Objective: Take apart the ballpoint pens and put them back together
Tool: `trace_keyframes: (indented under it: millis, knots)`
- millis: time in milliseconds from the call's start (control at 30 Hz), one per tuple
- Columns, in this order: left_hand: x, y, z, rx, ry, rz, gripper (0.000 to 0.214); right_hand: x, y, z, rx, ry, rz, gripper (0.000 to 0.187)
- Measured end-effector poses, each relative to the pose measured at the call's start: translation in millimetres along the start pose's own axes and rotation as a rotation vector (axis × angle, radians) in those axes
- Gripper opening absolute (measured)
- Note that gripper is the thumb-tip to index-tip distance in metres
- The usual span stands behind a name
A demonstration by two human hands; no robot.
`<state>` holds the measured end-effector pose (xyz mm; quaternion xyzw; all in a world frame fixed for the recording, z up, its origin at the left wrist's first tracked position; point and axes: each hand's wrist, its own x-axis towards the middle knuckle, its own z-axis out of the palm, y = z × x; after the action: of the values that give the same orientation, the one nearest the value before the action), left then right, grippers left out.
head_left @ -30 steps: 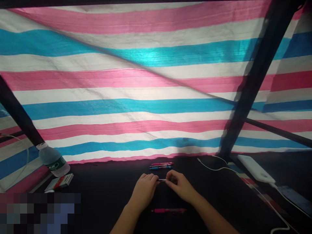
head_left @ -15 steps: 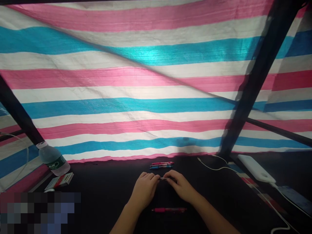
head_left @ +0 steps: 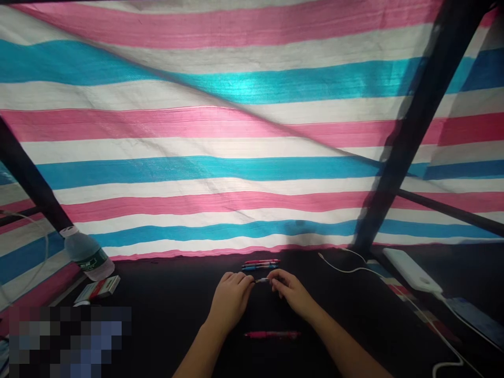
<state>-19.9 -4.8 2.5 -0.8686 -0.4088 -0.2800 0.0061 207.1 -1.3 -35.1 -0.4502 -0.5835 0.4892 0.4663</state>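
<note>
Between my two hands, a slim pen point(head_left: 262, 280) is held level above the black tabletop; its middle shows pale and clear, and its ends are hidden in the fingers. My left hand point(head_left: 231, 298) is closed around the left end. At the right end, the fingers of my right hand point(head_left: 291, 294) pinch it. Just beyond the hands lie a red pen point(head_left: 262, 261) and a blue pen point(head_left: 259, 268), side by side. Nearer to me, between my forearms, a pink-red pen point(head_left: 272, 335) lies crosswise on the table.
At the left stand a water bottle point(head_left: 88, 254) and a small box point(head_left: 98, 289). To the right are a white power strip point(head_left: 411, 270) and a white cable point(head_left: 350, 271). A striped sheet point(head_left: 236, 168) hangs behind the table, with a dark post point(head_left: 401, 157) at right.
My hands have drawn slightly apart, so more of the pen shows between them. The fingers of my right hand have shifted right and curled more.
</note>
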Motion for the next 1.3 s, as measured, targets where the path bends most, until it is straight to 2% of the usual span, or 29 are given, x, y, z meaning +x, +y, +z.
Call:
trace_keyframes:
  millis: [100, 167, 333, 500, 633, 767, 900, 1133, 1300]
  knots:
    - [-0.1, -2.0, -1.7, -0.078, 0.056, -0.034, 0.021, 0.7, -1.9, 2.7, 0.187, 0.008, 0.027, 0.029]
    - [-0.2, -2.8, -0.2, -0.215, 0.101, -0.1, 0.02, 0.2, -3.8, 5.6, 0.344, 0.013, 0.059, 0.031]
    - [2.0, -1.6, 14.4, -0.851, 0.158, -0.385, 0.022, -2.5, -5.5, 11.3, 0.596, -0.019, 0.145, 0.03]
    - [7.9, 7.3, 24.2, -1.466, 0.231, -0.559, 0.03, -5.1, -5.5, 11.4, 0.736, -0.092, 0.189, 0.027]
    - [13.0, 13.8, 21.5, -1.741, 0.267, -0.651, 0.036, -5.4, -5.1, 10.0, 0.785, -0.09, 0.197, 0.025]
    - [13.1, 12.9, 21.9, -1.807, 0.26, -0.741, 0.038, -5.8, -6.1, 10.1, 0.77, -0.084, 0.196, 0.026]
    - [8.5, 11.4, 24.7, -1.689, 0.128, -0.749, 0.037, -6.6, -9.1, 12.0, 0.678, -0.081, 0.144, 0.027]
    - [3.1, 13.6, 28.7, -1.633, 0.005, -0.853, 0.045, -6.3, -11.7, 11.2, 0.096, -0.013, -0.031, 0.029]
    - [1.0, 11.2, 36.2, -1.546, -0.016, -0.872, 0.042, -9.5, -16.4, 8.3, -0.128, 0.02, -0.125, 0.021]
